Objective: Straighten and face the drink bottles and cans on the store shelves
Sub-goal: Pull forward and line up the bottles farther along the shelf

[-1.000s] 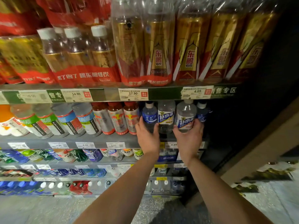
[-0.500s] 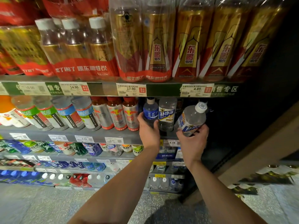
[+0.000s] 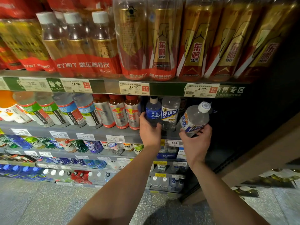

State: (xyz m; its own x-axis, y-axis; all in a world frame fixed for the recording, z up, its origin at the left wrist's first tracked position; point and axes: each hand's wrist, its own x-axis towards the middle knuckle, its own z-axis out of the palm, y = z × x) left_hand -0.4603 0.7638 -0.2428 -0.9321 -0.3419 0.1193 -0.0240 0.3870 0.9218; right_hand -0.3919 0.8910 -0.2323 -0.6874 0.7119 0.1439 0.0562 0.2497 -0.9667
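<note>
The right hand (image 3: 195, 142) is wrapped around the lower body of a clear plastic bottle with a white cap and a blue-and-white label (image 3: 194, 120), gripping it from below. That bottle is lifted off the grey metal shelf (image 3: 97, 133) and tilted, its cap leaning up and to the right, out in front of the dark gap at the shelf's right end. The left hand (image 3: 150, 129) is closed around the base of a dark blue bottle with a blue label and a white cap (image 3: 153, 111), which stands upright on the same shelf. Between the two hands, just beside the blue one, stands a clear bottle with a white, blue and yellow label (image 3: 169, 113), upright and facing forward, touched by neither hand.

To the left of the blue bottle stand three silver bottles with red caps and red bull artwork (image 3: 119, 113), then a row of clear bottles with green or blue label bands (image 3: 65, 111), all leaning in the wide-angle view. White price tags (image 3: 85, 136) run along the shelf's front edge. On the shelf above sit tall gold-and-red bottles in shrink-wrap (image 3: 194, 39) and a multipack of smaller white-capped bottles (image 3: 76, 44). Lower shelves hold more mixed drinks, too blurred to tell apart.
</note>
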